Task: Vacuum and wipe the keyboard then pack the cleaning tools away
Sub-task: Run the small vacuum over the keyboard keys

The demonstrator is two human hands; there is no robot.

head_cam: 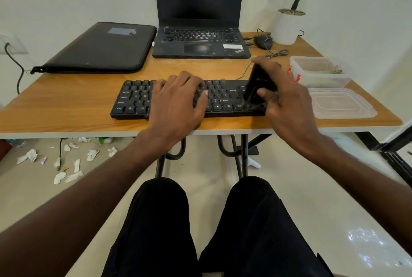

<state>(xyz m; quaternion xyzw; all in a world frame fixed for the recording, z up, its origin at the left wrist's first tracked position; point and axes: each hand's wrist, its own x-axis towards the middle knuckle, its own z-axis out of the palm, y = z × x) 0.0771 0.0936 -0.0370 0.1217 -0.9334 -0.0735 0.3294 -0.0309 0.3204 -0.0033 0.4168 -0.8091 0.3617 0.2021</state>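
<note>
A black keyboard (136, 100) lies near the front edge of the wooden desk (78, 98). My left hand (178, 100) rests flat on its middle keys, fingers spread. My right hand (287, 98) grips a small black handheld vacuum (259, 83), tilted, with its blurred brush end down on the keyboard's right end. A clear plastic box (321, 71) with red clips stands to the right, something pale inside. Its clear lid (341, 104) lies on the desk in front of it.
An open black laptop (198, 40) sits behind the keyboard, a black sleeve (98, 49) to its left. A mouse (264, 41) with cable and a white plant pot (286, 26) stand back right. Crumpled paper scraps (66, 161) litter the floor left. My knees are under the desk.
</note>
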